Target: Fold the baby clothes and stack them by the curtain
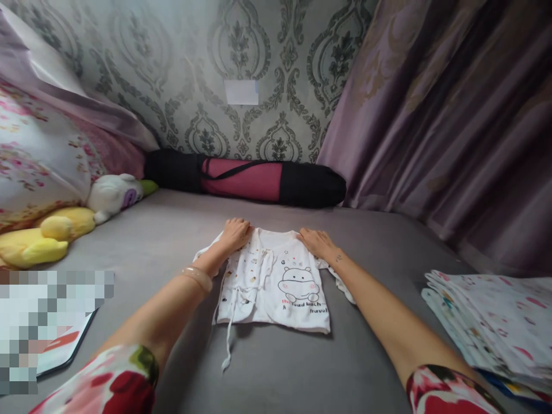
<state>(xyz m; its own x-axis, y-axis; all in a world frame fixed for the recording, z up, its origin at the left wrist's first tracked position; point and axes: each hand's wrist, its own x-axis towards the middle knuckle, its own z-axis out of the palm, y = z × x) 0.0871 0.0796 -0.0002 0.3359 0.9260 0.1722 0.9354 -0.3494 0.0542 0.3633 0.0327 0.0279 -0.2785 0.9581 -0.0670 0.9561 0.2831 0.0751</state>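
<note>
A small white baby shirt (298,259) lies spread flat with its neckline away from me. It has a cartoon hippo and lettering on one front panel, small printed motifs on the other, and tie strings, one hanging below the hem. My left hand (237,233) is closed on the shirt's left shoulder, fingers curled over the fabric. At the opposite shoulder, my right hand (317,240) grips the cloth beside the neckline. Each sleeve sticks out partly from beneath my wrists and forearms. The fingertips of both hands are partly hidden.
Folded printed cloths (509,322) are stacked at the right. A tablet-like object (64,345), partly blurred, lies at the left. Plush toys (114,195) rest by a floral pillow (34,155). A long black-and-maroon bag (245,179) lies along the wall on the grey sheet (379,241); curtains hang right.
</note>
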